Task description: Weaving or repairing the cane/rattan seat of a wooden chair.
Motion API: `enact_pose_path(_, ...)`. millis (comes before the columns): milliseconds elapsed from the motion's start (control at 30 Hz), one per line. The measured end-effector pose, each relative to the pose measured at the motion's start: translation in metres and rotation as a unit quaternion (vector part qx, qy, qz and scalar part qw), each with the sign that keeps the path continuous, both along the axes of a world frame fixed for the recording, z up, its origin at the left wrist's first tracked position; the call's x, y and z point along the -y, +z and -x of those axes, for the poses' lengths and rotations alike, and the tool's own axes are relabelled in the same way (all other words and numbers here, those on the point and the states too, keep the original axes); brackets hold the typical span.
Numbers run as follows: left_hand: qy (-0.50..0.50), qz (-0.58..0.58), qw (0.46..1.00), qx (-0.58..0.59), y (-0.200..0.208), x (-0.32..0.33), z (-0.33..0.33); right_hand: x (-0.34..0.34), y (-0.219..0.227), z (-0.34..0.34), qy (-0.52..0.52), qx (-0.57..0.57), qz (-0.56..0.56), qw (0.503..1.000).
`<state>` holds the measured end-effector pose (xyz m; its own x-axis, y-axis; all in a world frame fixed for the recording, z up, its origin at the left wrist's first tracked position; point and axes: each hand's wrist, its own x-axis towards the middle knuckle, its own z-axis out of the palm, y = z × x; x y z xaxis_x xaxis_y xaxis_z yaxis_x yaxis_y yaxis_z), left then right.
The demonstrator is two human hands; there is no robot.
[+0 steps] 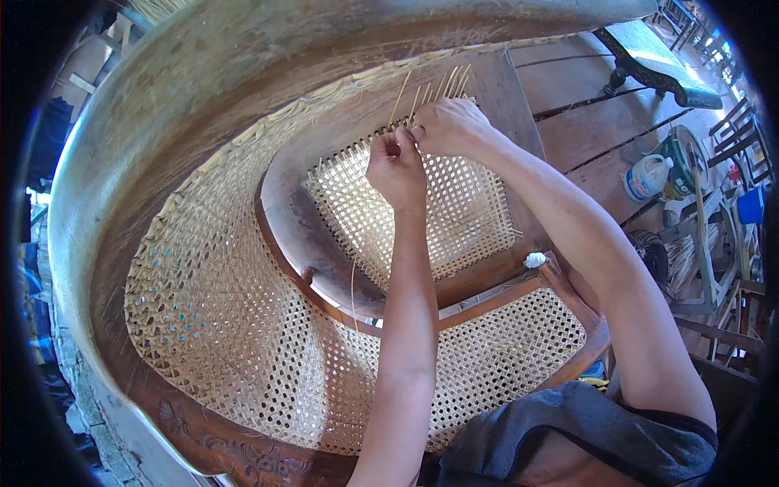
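Observation:
My left hand (397, 169) is closed in a pinch at the far edge of a woven cane panel (454, 203) set in a brown wooden frame (284, 191). Against its fingertips, my right hand (451, 127) curls with its fingers closed over the same edge. Whatever thin piece lies between the fingers is too small to make out. Several loose cane strands (456, 81) stick up past the right hand from holes along the frame. Another cane strand (353, 292) hangs loose by the near left side of the panel.
A curved wooden chair back (187, 73) wraps round the left and far sides, lined with woven cane (211, 284). Nearer me is another cane section (511, 349). A white roll (535, 260) sits at the frame's corner. Rightward are a white jug (647, 177) and a bench (657, 65).

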<state>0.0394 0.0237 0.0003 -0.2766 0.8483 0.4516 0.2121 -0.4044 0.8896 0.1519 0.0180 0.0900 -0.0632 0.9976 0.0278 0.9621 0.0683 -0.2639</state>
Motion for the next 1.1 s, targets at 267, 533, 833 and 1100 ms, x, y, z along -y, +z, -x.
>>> enact_pose_path(267, 0.031, 0.005, 0.999, -0.038, -0.007, 0.002, -0.001, 0.001, 0.001, 0.002, 0.000, -0.023, -0.012, 1.000)
enact_pose_path(533, 0.026, 0.071, 0.995, -0.067, 0.000, 0.010, 0.005, 0.003, 0.006, -0.003, 0.013, -0.010, 0.011, 1.000)
enact_pose_path(833, 0.025, 0.012, 0.997, -0.074, -0.003, -0.001, 0.009, 0.004, 0.007, 0.004, 0.006, 0.014, 0.022, 1.000)
enact_pose_path(1100, 0.042, 0.006, 0.990, -0.133, 0.004, 0.006, 0.004, 0.001, 0.005, 0.007, -0.001, 0.084, -0.083, 0.993)
